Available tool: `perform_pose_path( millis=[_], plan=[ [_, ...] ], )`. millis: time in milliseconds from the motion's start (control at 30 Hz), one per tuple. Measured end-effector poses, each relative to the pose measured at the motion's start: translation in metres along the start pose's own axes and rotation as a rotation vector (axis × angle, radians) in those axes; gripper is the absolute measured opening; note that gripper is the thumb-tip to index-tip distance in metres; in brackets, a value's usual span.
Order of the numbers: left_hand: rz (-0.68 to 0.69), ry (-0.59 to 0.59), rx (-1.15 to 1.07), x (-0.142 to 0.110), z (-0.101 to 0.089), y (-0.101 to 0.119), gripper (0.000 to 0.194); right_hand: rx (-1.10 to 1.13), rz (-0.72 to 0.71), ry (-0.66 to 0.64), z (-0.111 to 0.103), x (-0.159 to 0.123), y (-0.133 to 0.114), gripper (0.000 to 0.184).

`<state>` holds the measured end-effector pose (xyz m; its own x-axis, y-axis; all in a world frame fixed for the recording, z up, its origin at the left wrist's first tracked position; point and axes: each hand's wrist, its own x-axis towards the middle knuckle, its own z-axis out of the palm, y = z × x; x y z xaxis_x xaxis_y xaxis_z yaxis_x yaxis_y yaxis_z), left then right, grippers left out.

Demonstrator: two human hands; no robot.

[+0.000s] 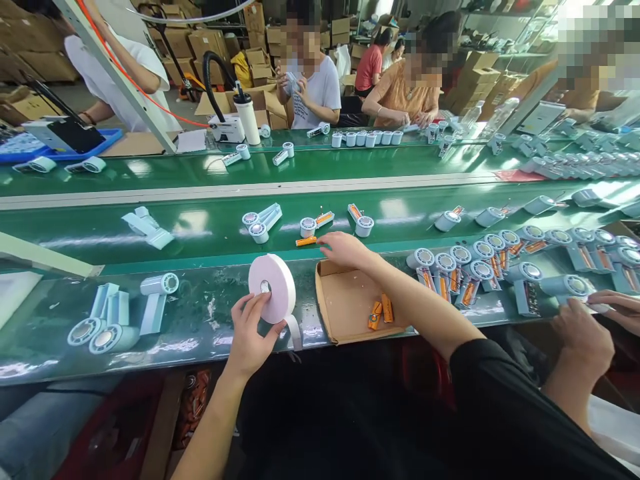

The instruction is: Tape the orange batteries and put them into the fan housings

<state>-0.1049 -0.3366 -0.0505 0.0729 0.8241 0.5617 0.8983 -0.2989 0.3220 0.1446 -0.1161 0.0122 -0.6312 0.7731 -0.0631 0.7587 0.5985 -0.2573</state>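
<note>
Head view: our left hand (253,340) grips the white roll (285,287), fingers at its core and thumb low by the loose strip (294,331), a hold that probably keeps the roll upright with its end free. Our right hand (350,252) reaches over the far side of the cardboard tray (345,313) to the edge of the green belt (215,233), its fingertips at the right end of an orange piece (306,241). They may be closing on it, but contact is too small for us to make out. Two more orange pieces (381,312) lie in the tray, whose raised sides would stop them rolling away. The light-blue housings (114,339) stand at near left, while many with orange inserts (480,270) crowd together on the right, perhaps bunched to save bench space. Our right forearm hides the tray's far right part, and our left fingers cover some of the roll's core. At the right edge, a neighbour's hands (583,333) partly cover a housing, one arm is cut off by the border, and glare washes out the belt beyond.
</note>
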Motion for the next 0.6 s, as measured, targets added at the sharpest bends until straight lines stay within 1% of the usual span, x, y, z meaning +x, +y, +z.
perform_pose_path(
  millis=[100, 167, 233, 300, 367, 433, 467, 533, 567, 600],
  plan=[
    [-0.007, -0.009, 0.009, -0.001, -0.001, 0.001, 0.052, -0.033, -0.002, -0.070, 0.002, 0.042, -0.008, 0.030],
    [-0.012, -0.017, 0.017, -0.002, -0.002, 0.003, 0.053, -0.046, -0.009, -0.087, 0.006, 0.062, -0.015, 0.028],
    [-0.011, -0.027, 0.022, -0.004, -0.003, 0.004, 0.053, -0.041, -0.013, -0.079, 0.010, 0.074, -0.022, 0.032],
    [-0.001, -0.040, 0.026, -0.007, -0.004, 0.004, 0.054, -0.007, -0.011, -0.052, 0.010, 0.079, -0.025, 0.032],
    [0.011, -0.046, 0.030, -0.010, -0.004, 0.005, 0.054, 0.060, -0.008, -0.004, 0.008, 0.078, -0.023, 0.025],
    [0.019, -0.050, 0.031, -0.012, -0.005, 0.006, 0.054, 0.155, -0.008, 0.073, 0.004, 0.069, -0.018, 0.020],
    [0.022, -0.057, 0.029, -0.013, -0.006, 0.008, 0.054, 0.206, -0.004, 0.117, 0.002, 0.062, -0.014, 0.023],
    [0.028, -0.088, 0.021, -0.013, -0.010, 0.013, 0.057, 0.309, 0.016, 0.210, 0.000, 0.041, -0.007, 0.037],
    [0.037, -0.103, 0.015, -0.013, -0.012, 0.016, 0.060, 0.427, 0.008, 0.263, 0.000, 0.028, -0.005, 0.043],
    [0.050, -0.116, 0.008, -0.012, -0.015, 0.019, 0.062, 0.601, -0.017, 0.316, 0.000, 0.013, -0.003, 0.047]
  ],
)
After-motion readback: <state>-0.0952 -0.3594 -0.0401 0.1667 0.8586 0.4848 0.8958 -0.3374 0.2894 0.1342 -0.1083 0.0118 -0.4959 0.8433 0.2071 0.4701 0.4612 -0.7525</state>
